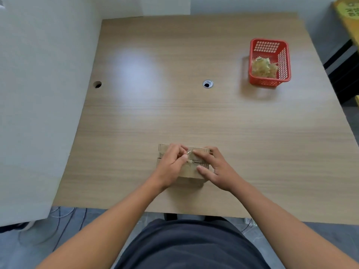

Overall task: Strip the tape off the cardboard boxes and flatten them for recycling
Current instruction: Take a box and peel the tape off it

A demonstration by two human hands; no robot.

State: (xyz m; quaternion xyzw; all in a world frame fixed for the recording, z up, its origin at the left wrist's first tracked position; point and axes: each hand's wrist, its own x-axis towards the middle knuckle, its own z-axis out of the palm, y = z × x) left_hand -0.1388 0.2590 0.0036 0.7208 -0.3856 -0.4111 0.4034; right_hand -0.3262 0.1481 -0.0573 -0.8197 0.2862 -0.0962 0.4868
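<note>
A small brown cardboard box [189,172] lies on the wooden table [194,117] near its front edge, mostly covered by both hands. My left hand [171,164] rests on the box's left half and pinches a strip of clear tape [189,153] between thumb and fingers. My right hand [212,167] lies on the right half with its fingers spread, the index finger pressing the top beside the tape and the thumb against the near side.
A red plastic basket [254,55] holding a wad of crumpled tape [264,67] stands at the table's far right. Two cable holes [207,84] sit mid-table. A white partition [38,94] borders the left side; cables lie on the floor below.
</note>
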